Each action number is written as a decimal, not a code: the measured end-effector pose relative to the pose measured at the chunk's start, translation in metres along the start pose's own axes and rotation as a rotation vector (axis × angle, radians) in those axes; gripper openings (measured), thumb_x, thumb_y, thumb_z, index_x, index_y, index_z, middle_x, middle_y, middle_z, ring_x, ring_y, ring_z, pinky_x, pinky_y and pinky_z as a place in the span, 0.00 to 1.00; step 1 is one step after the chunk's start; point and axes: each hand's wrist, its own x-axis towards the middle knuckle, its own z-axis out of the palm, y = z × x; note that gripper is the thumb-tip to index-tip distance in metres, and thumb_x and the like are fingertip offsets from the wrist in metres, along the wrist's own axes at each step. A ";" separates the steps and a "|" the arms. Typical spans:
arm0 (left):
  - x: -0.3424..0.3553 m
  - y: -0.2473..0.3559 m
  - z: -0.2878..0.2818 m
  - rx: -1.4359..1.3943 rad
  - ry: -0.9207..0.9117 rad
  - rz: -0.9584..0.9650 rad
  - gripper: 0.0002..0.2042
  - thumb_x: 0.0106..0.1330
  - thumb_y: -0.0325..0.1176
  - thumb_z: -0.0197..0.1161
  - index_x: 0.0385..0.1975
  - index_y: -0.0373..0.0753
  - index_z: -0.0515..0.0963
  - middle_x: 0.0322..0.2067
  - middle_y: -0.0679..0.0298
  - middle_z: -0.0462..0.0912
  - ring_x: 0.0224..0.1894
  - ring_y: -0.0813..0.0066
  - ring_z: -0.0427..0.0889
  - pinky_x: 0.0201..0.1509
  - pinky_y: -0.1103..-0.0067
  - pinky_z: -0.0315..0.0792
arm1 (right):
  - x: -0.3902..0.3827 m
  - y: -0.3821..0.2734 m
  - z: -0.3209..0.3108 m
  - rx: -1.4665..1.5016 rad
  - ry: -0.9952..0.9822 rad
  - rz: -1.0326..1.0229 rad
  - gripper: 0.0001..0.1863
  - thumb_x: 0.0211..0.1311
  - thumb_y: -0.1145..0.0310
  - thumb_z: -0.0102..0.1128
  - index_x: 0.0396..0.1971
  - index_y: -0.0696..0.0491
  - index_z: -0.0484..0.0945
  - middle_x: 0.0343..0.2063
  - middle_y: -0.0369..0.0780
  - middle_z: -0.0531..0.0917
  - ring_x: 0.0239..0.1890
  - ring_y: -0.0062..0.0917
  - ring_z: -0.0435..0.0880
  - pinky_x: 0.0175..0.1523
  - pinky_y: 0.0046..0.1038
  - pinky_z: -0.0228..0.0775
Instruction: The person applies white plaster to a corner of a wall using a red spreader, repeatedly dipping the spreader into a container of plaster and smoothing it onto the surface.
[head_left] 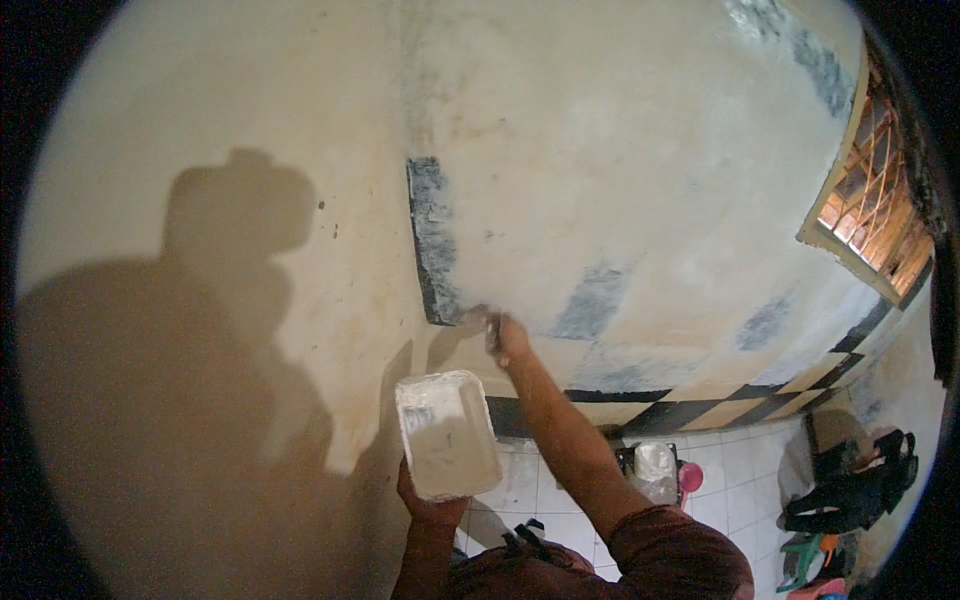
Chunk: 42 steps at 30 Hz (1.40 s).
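Note:
My left hand [430, 508] grips the lower end of a white rectangular tub [402, 425] from beneath. Pale paint [455, 462] coats the inside of it. Above the tub, my right hand [513, 342] is closed round a paintbrush [492, 332], slightly blurred by motion. The brush's tip is at the wall [620, 190], beside the lower end of a dark upright strip [428, 240] in the corner. Thin pale paint streaks partly cover this strip. Grey-blue patches [590, 305] show through farther right.
A black-and-cream checkered band [675, 415] runs along the wall's foot above white floor tiles [735, 480]. On the floor are a pale translucent bag [655, 470], a pink dipper [690, 477] and dark items [850, 490]. A latticed window opening [880, 200] is at upper right.

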 end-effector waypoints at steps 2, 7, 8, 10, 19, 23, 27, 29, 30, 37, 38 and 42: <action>0.002 0.012 -0.025 -0.007 -0.078 0.008 0.25 0.68 0.48 0.44 0.58 0.39 0.69 0.54 0.55 0.75 0.56 0.55 0.74 0.61 0.57 0.68 | 0.002 -0.055 0.048 0.037 -0.026 -0.044 0.14 0.70 0.61 0.42 0.32 0.51 0.76 0.20 0.31 0.74 0.15 0.14 0.66 0.17 0.17 0.59; -0.007 0.028 -0.004 0.067 -0.115 0.092 0.26 0.69 0.49 0.45 0.61 0.39 0.67 0.56 0.55 0.73 0.57 0.55 0.74 0.62 0.57 0.67 | -0.089 -0.127 0.115 0.241 -0.159 -0.029 0.13 0.70 0.60 0.43 0.34 0.50 0.75 0.20 0.32 0.75 0.15 0.15 0.66 0.17 0.17 0.58; -0.007 0.030 -0.003 0.022 -0.112 0.078 0.26 0.69 0.49 0.45 0.61 0.39 0.66 0.56 0.55 0.73 0.57 0.55 0.74 0.62 0.57 0.67 | -0.093 -0.106 0.113 0.217 -0.063 -0.060 0.12 0.69 0.60 0.43 0.35 0.49 0.75 0.20 0.32 0.75 0.14 0.16 0.65 0.17 0.17 0.58; -0.003 0.040 -0.022 -0.021 -0.105 0.087 0.26 0.69 0.49 0.45 0.61 0.38 0.66 0.56 0.55 0.73 0.57 0.55 0.73 0.62 0.56 0.68 | -0.098 -0.049 0.105 0.150 -0.005 -0.037 0.12 0.69 0.60 0.43 0.35 0.49 0.76 0.20 0.33 0.75 0.14 0.17 0.65 0.17 0.18 0.57; 0.031 0.020 -0.029 0.013 -0.166 0.074 0.26 0.69 0.48 0.46 0.60 0.38 0.67 0.55 0.54 0.74 0.57 0.54 0.74 0.61 0.58 0.68 | 0.039 0.065 0.030 0.008 0.053 0.189 0.15 0.72 0.60 0.42 0.30 0.48 0.77 0.22 0.30 0.71 0.19 0.15 0.65 0.20 0.18 0.56; 0.036 0.017 -0.019 0.138 -0.009 0.150 0.26 0.68 0.48 0.46 0.60 0.38 0.67 0.54 0.55 0.75 0.56 0.55 0.75 0.60 0.58 0.69 | -0.030 -0.046 0.081 0.283 -0.050 0.113 0.15 0.72 0.61 0.42 0.30 0.50 0.77 0.21 0.30 0.71 0.17 0.16 0.63 0.19 0.18 0.55; 0.055 -0.003 -0.008 0.110 -0.065 0.085 0.26 0.68 0.49 0.46 0.60 0.38 0.67 0.54 0.55 0.75 0.56 0.56 0.75 0.60 0.58 0.69 | -0.032 -0.027 0.011 0.218 0.038 0.053 0.16 0.71 0.61 0.42 0.31 0.52 0.77 0.20 0.30 0.72 0.16 0.16 0.62 0.19 0.18 0.55; 0.061 -0.017 0.006 0.099 -0.045 0.061 0.26 0.68 0.49 0.46 0.60 0.38 0.67 0.54 0.55 0.75 0.56 0.55 0.74 0.60 0.58 0.69 | -0.013 0.022 -0.045 0.127 -0.014 0.103 0.16 0.71 0.60 0.42 0.31 0.51 0.78 0.21 0.30 0.73 0.16 0.16 0.65 0.19 0.18 0.56; 0.064 -0.024 0.011 0.085 -0.023 0.043 0.26 0.68 0.49 0.45 0.60 0.39 0.67 0.55 0.55 0.74 0.56 0.55 0.74 0.60 0.58 0.69 | 0.003 0.038 -0.066 0.033 -0.071 0.159 0.16 0.71 0.60 0.42 0.31 0.50 0.78 0.22 0.30 0.75 0.17 0.16 0.67 0.19 0.18 0.57; 0.070 -0.046 0.005 0.100 0.027 0.002 0.26 0.68 0.50 0.45 0.60 0.39 0.67 0.55 0.55 0.74 0.57 0.55 0.74 0.61 0.57 0.68 | 0.057 -0.065 -0.053 0.056 0.009 0.019 0.17 0.71 0.57 0.44 0.28 0.51 0.77 0.18 0.32 0.73 0.15 0.15 0.66 0.16 0.18 0.56; 0.071 -0.047 0.001 0.107 0.017 0.007 0.27 0.68 0.50 0.45 0.60 0.39 0.67 0.55 0.54 0.74 0.57 0.55 0.74 0.61 0.57 0.69 | 0.041 -0.097 -0.045 0.132 -0.019 0.031 0.17 0.71 0.58 0.45 0.29 0.52 0.77 0.19 0.33 0.74 0.14 0.17 0.67 0.17 0.20 0.58; 0.076 -0.061 -0.011 0.117 -0.031 0.006 0.27 0.68 0.50 0.44 0.61 0.39 0.67 0.55 0.54 0.74 0.56 0.54 0.74 0.60 0.56 0.70 | -0.048 -0.180 -0.034 -0.161 0.003 -0.259 0.16 0.67 0.56 0.49 0.33 0.53 0.77 0.21 0.37 0.77 0.19 0.22 0.74 0.25 0.26 0.66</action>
